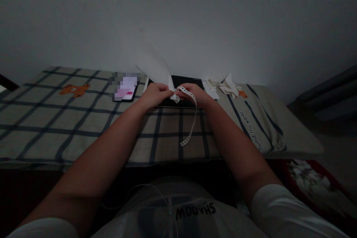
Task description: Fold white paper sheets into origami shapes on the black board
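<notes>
My left hand (pixel 156 95) pinches a white sheet of paper (pixel 155 61) that stands up and leans back toward the wall, its upper part blurred. Close beside it, my right hand (pixel 195 93) is closed on a narrow paper strip (pixel 195 110) with a row of punched holes. The strip curls over the fingers and dangles down past the table edge side of the hand. A small folded bit of white paper shows between both hands. Beneath them lies a flat black notebook or board (pixel 186 81), partly hidden by the hands.
A phone (pixel 128 86) with a lit screen lies left of the black item. To the right are torn paper scraps (pixel 230 86). A checked cloth (pixel 92 119) covers the table, which meets a plain wall (pixel 178 15). Low at right, a red container (pixel 331 176) holds paper scraps.
</notes>
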Demonstrator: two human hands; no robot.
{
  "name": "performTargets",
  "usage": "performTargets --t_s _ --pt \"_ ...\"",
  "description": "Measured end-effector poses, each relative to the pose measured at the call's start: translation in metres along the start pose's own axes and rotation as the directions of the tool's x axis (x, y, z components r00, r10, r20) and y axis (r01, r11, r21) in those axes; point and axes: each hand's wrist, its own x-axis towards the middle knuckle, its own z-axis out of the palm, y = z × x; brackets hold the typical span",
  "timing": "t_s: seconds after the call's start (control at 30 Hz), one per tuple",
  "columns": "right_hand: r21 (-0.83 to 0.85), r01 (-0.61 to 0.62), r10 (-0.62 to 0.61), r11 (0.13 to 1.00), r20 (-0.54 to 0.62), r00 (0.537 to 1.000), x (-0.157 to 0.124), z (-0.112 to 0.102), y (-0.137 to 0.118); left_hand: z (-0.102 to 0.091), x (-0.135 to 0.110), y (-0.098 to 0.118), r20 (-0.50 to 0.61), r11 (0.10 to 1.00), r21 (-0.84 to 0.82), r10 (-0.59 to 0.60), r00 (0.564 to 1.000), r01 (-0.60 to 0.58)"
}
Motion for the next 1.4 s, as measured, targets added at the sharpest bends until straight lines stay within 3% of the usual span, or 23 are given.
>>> performTargets --t_s 0.23,0.43,0.83,1.1,1.4 --pt "0.028 -0.057 0.058 0.998 -0.046 0.997 0.002 -0.004 0.007 0.001 0.002 -0.006 0.025 1.000 -0.012 -0.020 0.999 0.020" --pt "0.070 -0.057 0.058 0.996 -0.014 0.998 0.004 -0.005 0.013 0.000 0.003 -0.008 0.025 1.000 0.000 0.007 1.000 -0.007" --pt "-0.025 -0.027 0.026 0.999 -0.018 0.999 0.000 -0.002 0.001 0.001 0.001 -0.002 -0.005 0.998 -0.035 -0.044 0.999 0.044" --pt "0.023 -0.058 0.059 0.998 -0.040 0.997 0.003 -0.003 0.006 0.001 0.002 -0.006 0.033 0.999 0.009 -0.031 0.999 0.030" --pt "-0.037 -0.034 0.034 0.999 0.000 0.999 0.000 -0.005 0.005 0.001 0.004 -0.007 0.012 0.998 -0.046 -0.033 0.999 0.033"
